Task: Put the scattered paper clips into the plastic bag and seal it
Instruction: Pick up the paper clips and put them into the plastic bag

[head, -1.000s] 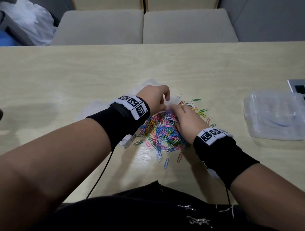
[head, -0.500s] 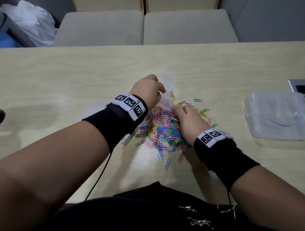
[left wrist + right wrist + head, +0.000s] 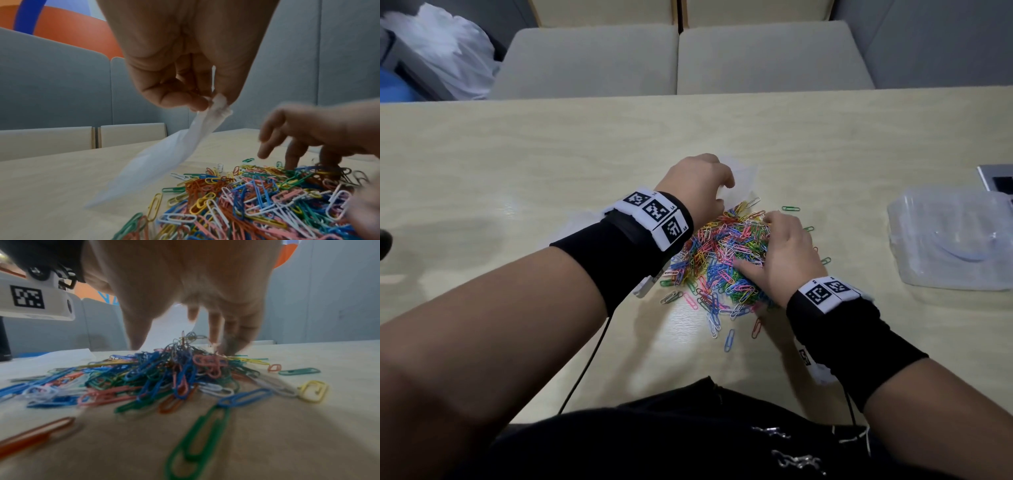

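Observation:
A heap of coloured paper clips [image 3: 726,260] lies on the pale wooden table [image 3: 551,164], also seen in the left wrist view [image 3: 246,199] and the right wrist view [image 3: 164,374]. My left hand [image 3: 702,185] pinches the rim of a small clear plastic bag [image 3: 164,154] between thumb and fingers and holds it lifted just beyond the heap; the bag [image 3: 743,181] hangs slanted. My right hand [image 3: 784,250] rests on the heap's right side with spread fingers [image 3: 292,155] dipping into the clips.
A clear plastic box [image 3: 948,240] lies at the right of the table, with a grey device corner [image 3: 996,178] behind it. Loose clips [image 3: 729,339] lie toward the near edge. Two beige chair seats [image 3: 681,58] stand beyond the far edge. A black cable [image 3: 585,363] runs from my left wrist.
My left hand has lifted the bag up and away from the table, beyond the heap. My right hand has let the bag go and settled onto the clips.

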Available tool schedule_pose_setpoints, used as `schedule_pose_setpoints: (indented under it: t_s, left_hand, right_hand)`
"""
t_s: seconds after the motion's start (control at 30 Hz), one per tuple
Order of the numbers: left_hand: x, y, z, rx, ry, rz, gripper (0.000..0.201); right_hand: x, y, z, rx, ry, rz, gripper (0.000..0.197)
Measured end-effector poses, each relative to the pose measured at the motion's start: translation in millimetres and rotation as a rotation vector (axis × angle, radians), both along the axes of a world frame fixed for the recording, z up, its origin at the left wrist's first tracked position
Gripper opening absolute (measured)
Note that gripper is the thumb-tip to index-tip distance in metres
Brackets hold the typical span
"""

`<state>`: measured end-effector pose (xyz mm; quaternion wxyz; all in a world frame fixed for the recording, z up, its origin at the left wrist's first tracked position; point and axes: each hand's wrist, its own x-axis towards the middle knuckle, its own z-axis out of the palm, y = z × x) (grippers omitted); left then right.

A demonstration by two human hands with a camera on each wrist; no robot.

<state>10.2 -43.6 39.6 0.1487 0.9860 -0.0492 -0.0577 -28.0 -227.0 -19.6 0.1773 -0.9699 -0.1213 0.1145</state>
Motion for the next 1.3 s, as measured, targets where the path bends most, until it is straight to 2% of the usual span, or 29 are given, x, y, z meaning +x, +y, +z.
schedule_pose_setpoints:
  t_s: [0.07,0.13,0.27,0.37,0.43,0.6,0.77,0.97,1.1,1.2,1.3]
  left_hand:
    - [-0.6,0.0,0.4,0.009,-0.002,0.008,0.033]
    - [-1.4,-0.1,1.2,0.019,-0.008,0.009,0.032]
    - [-2.8,0.9,2.4,0.019,-0.010,0.001,0.031]
    - [-2.4,1.9,2.6,0.002,0.012,0.016,0.034]
    - [-1.9,0.9,2.5,-0.006,0.022,0.021,0.038]
    - [-1.6,-5.5,-0.4,0.006,0.056,0.025,0.046]
    - [-1.3,-11.2,-4.8,0.037,0.075,0.022,0.050]
    - [-2.1,-18.8,-7.2,0.008,0.086,0.047,0.049]
    - [-3.7,-25.3,-7.0,-0.030,0.060,0.054,0.043]
    - [-7.6,-30.6,-8.2,-0.078,0.055,0.053,0.047]
    - [-9.2,-34.8,-7.7,-0.115,0.027,0.049,0.042]
  right_hand:
    - [1.7,1.4,-1.8,-0.145,0.078,0.032,0.092]
    - [4.7,3.7,-3.2,-0.185,0.139,0.073,0.080]
    - [11.5,4.9,-1.7,-0.099,0.100,0.106,0.044]
    - [16.8,1.8,4.2,-0.093,0.067,0.135,0.036]
    - [21.8,-0.9,11.2,-0.071,0.083,0.092,0.034]
    - [30.4,-4.6,35.9,0.108,0.057,-0.106,0.027]
    - [36.3,0.6,57.6,0.347,0.022,-0.250,0.033]
    - [42.0,22.7,58.6,0.593,0.124,-0.358,0.027]
    - [45.1,30.3,49.2,0.492,0.226,-0.339,0.010]
    - [51.4,30.2,48.0,0.340,0.288,-0.342,0.026]
    - [59.4,31.6,48.0,0.290,0.411,-0.363,0.030]
